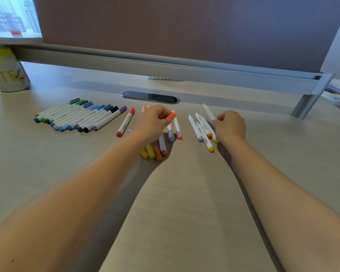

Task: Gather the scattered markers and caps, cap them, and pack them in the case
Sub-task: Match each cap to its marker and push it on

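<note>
Far left on the desk (185, 193): a white mug (7, 75). Next, a tidy row of capped markers (81, 116), roughly a dozen, lying side by side, long axes slanting up to the right. Beside it, one red capped marker (125, 122), apart from the row. At centre, left hand (153, 119) curled, pinching an orange cap (171, 116); beneath the wrist, three loose caps (151, 152), yellow to orange, and three pastel markers (175, 128). Then four uncapped markers (203, 130), tips pointing away. At right, right hand (231, 124) closed around another uncapped marker (208, 112), its long axis angled up-left toward the orange cap, the two well apart. Case not in view. Judged next: cap and tip brought together between the hands.
</note>
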The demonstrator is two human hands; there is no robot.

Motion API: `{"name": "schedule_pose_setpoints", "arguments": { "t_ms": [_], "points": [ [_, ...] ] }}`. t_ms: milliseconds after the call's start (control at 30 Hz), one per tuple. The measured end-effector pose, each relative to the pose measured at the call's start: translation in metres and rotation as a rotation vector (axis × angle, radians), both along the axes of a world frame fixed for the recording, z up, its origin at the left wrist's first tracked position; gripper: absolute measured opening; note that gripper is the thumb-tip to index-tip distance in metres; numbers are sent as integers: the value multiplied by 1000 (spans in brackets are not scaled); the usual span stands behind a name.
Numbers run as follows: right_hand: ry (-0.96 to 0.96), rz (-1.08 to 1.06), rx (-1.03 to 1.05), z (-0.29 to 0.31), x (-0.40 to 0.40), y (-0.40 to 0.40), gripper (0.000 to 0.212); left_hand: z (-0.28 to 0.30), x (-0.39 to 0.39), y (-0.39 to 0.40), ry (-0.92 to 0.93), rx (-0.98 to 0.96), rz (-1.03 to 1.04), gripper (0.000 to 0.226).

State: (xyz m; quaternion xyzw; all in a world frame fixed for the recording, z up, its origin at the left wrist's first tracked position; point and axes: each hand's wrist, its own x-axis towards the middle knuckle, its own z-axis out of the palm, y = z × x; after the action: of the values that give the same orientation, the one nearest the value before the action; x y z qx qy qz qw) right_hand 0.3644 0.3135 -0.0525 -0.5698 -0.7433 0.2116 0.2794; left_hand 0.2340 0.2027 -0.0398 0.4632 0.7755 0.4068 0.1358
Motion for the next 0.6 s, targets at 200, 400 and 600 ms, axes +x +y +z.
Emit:
{"name": "schedule_pose_setpoints", "arguments": {
  "t_ms": [200,400,600],
  "points": [
    [95,301,127,17,10,-36,24,1,-3,-16,-82,44,14,29],
    [31,432,130,25,12,-59,22,6,-6,-28,-105,83,11,28],
    [-52,458,215,29,8,-68,25,9,-8,-33,-171,144,14,34]
  ]
}}
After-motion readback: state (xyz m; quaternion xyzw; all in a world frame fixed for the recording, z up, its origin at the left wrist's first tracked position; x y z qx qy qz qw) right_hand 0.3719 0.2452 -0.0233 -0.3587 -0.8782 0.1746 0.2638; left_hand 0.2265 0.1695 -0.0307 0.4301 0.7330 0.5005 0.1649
